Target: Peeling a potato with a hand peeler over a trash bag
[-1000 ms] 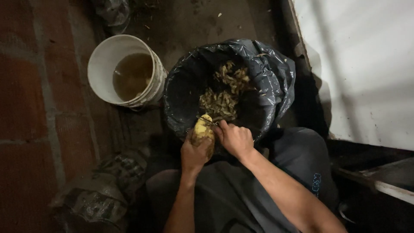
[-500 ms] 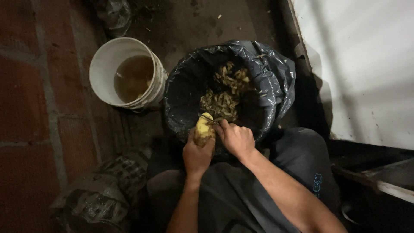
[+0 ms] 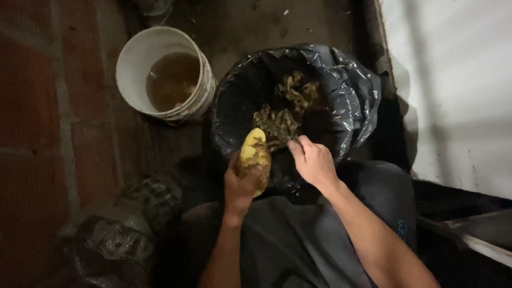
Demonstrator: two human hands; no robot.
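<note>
Two bare hands work over a black-lined bin (image 3: 352,101) that stands on the dark floor between the person's knees. The left hand (image 3: 241,188) grips a potato (image 3: 254,158) from below, fingers curled around its lower, still brown half, while the upper end shows pale yellow, peeled flesh. The potato is held upright and slightly tilted, just above the near rim of the bin. The right hand (image 3: 313,161) sits just beside the potato on its right, fingers pressed together and bent, the thumb pointing toward the potato; whether it pinches a small blade or peeler cannot be told, since nothing clear shows between the fingers. Inside the bin lies a heap of yellowish-brown peelings (image 3: 285,114), gathered toward the middle and far side. Left of the bin and close to it, a white bucket (image 3: 140,56) stands on the floor, holding murky brownish water. A red brick wall (image 3: 32,133) runs along the left, and a crumpled sack (image 3: 114,234) lies at its foot near the person's left knee.
</note>
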